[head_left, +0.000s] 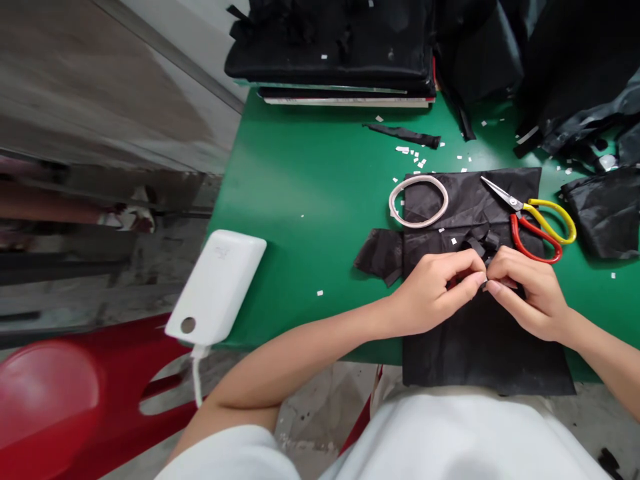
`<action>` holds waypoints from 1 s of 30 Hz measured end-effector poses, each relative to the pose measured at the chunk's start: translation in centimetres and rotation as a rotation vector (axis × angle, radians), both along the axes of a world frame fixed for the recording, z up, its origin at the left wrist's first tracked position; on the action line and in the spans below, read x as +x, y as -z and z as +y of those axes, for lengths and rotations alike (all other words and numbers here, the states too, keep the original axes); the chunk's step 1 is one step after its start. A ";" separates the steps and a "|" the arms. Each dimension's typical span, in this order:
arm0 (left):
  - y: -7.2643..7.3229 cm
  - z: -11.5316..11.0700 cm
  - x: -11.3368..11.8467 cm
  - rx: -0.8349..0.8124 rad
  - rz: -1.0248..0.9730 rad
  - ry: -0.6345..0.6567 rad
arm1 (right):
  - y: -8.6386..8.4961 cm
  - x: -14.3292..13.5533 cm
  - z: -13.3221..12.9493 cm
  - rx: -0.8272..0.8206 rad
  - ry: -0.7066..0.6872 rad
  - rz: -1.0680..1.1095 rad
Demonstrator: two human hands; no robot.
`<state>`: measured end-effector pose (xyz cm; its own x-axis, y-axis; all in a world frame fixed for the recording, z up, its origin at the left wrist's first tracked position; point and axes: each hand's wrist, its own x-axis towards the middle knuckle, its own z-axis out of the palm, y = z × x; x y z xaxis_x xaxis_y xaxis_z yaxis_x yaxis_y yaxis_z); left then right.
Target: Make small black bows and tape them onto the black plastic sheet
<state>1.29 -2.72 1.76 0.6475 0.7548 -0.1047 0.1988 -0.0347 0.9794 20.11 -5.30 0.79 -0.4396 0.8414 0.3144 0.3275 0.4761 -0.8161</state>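
Note:
My left hand and my right hand meet over a piece of black fabric that hangs past the table's front edge. Thumb and forefinger of each are pinched together on a small dark piece, apparently part of the black ribbon loops just behind the fingertips. Its exact shape is mostly hidden by the fingers. Scissors with one yellow and one red handle lie with slightly parted blades on the fabric, behind my right hand. A pale ring-shaped roll of tape rests partly on the fabric's far left corner.
A white power bank with a cable sits at the table's left edge. Black fabric bundles are stacked at the back. White paper scraps and a black strip lie on the green table. A red chair stands at left.

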 end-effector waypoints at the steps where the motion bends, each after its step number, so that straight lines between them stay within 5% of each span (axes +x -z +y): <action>1: 0.0 0.0 0.0 -0.003 0.007 0.006 | 0.0 0.0 0.0 -0.011 0.009 -0.001; 6: 0.7 -0.3 0.1 -0.035 -0.048 -0.039 | 0.0 0.0 -0.2 -0.100 0.075 -0.002; 13: 1.3 -0.2 -0.2 0.622 0.101 0.037 | 0.0 0.3 -0.3 -0.160 0.135 0.004; 30: 1.3 0.0 -0.1 0.663 0.069 0.076 | -0.5 0.2 -0.2 -0.156 0.049 -0.034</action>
